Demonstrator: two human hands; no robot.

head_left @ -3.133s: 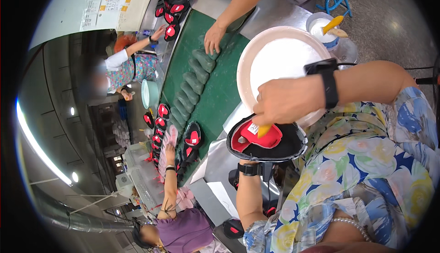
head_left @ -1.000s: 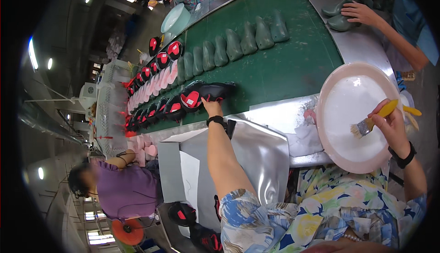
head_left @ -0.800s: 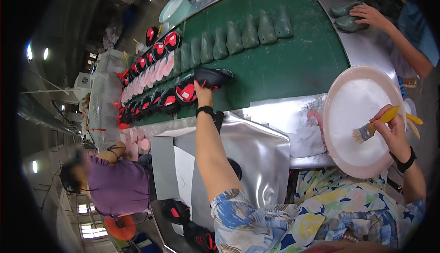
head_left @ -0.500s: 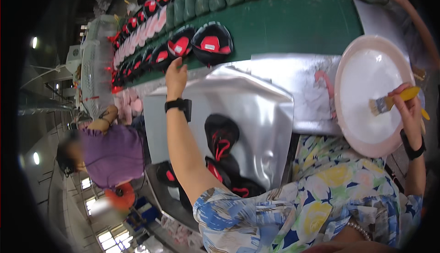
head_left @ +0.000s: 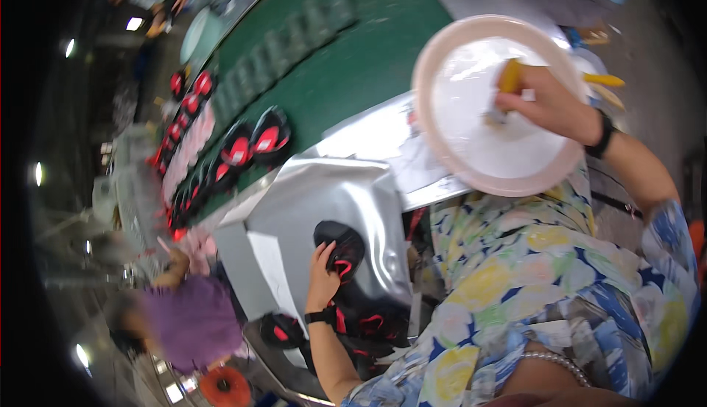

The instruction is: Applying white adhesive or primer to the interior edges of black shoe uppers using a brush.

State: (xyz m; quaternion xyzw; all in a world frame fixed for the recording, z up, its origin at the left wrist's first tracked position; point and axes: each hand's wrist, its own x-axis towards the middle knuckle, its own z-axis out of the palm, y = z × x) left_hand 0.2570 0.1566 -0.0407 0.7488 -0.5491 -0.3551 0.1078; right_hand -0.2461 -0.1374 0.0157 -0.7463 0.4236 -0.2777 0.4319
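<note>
My left hand (head_left: 322, 280) is down on the metal tray, its fingers gripping the edge of a black shoe upper (head_left: 346, 239) with red lacing. In my right hand (head_left: 549, 101) is a paintbrush (head_left: 509, 75), its yellow handle pointing up. The bristles dip into white liquid (head_left: 471, 75) inside a wide, pale pink basin (head_left: 426, 86). Motion smears the brush and the fingers around it. More black and red uppers (head_left: 372, 322) lie in a heap at the near end of the shiny tray (head_left: 383, 208).
On the green conveyor belt (head_left: 353, 61) stand rows of black uppers with red insides (head_left: 269, 138) and dark green shoe lasts (head_left: 280, 50). Yellow-handled tools (head_left: 604, 80) stick out beyond the basin. A person in purple (head_left: 191, 322) sits at the left; other people are across the belt.
My left hand has come back from the belt's row of uppers to the upper on the tray. The brush has gone down into the liquid. The whole view has turned and shifted.
</note>
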